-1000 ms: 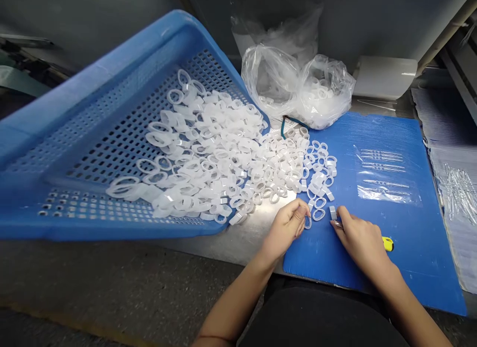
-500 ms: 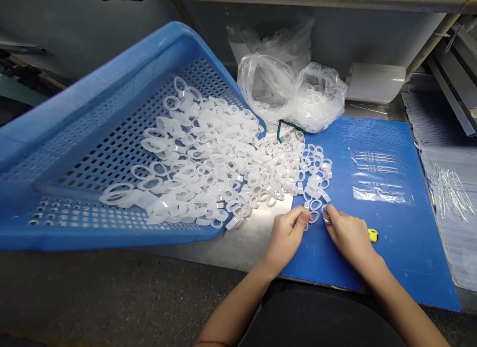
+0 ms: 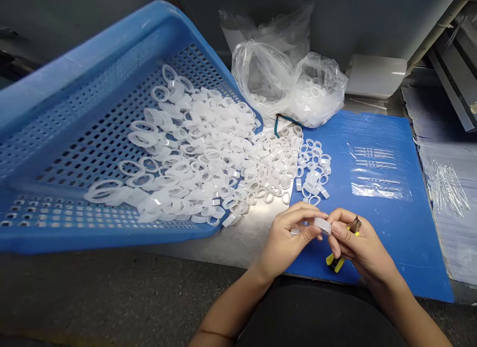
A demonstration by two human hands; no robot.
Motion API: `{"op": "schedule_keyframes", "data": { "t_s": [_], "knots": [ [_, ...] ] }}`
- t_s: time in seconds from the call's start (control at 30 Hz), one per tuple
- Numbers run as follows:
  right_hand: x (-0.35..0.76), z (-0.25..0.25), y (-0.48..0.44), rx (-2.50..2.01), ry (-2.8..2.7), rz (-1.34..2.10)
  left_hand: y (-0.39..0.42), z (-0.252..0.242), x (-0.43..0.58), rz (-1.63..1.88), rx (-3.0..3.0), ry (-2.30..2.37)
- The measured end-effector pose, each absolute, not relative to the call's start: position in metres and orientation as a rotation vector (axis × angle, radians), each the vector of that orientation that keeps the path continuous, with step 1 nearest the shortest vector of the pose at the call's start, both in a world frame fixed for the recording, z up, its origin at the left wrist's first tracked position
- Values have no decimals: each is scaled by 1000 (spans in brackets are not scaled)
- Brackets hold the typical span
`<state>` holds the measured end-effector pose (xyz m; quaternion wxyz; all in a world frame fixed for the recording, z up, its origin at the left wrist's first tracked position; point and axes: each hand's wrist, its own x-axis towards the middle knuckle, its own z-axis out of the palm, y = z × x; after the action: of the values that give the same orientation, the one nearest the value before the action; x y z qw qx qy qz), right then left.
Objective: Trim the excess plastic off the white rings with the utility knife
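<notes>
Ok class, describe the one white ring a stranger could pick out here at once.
Find the blue mat beside the big blue tray. Near the mat's front edge, the left hand and right hand meet. The ring pinched between them is the one: it is held up, while its neighbours lie loose in a heap.

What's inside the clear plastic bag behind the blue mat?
White plastic rings show through the film of the clear plastic bag, mostly low in the bag. Cloudy, crumpled film covers the rest, so the count and anything deeper can't be seen.
</notes>
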<state>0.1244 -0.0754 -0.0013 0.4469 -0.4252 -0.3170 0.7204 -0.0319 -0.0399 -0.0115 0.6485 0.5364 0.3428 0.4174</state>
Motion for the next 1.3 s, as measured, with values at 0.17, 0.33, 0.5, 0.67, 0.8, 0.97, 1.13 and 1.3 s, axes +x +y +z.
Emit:
{"op": "schedule_keyframes", "data": {
  "t_s": [0.17, 0.33, 0.5, 0.67, 0.8, 0.97, 1.13, 1.3],
  "knots": [
    [126, -3, -80, -1159, -917, 1611, -39, -13, -33, 1009, 1224, 770],
    [125, -5, -84, -1194, -936, 1590, -42, -14, -31, 1022, 1179, 836],
    [126, 0, -83, -1270, -1168, 1406, -44, -14, -28, 990, 984, 806],
    [129, 7, -84, -1365, -1810, 617, -42, -10, -30, 873, 972, 847],
    [127, 5, -86, -1461, -1617, 677, -41, -10, -28, 905, 902, 869],
    [125, 3, -84, -1392, -1194, 1219, -38, -8, -24, 928, 672, 788],
    [128, -2, -80, -1234, -874, 1517, -35, -10, -24, 818, 508, 705],
    [128, -4, -78, -1183, -807, 1648, -36, -15, -23, 802, 492, 698]
  ]
}}
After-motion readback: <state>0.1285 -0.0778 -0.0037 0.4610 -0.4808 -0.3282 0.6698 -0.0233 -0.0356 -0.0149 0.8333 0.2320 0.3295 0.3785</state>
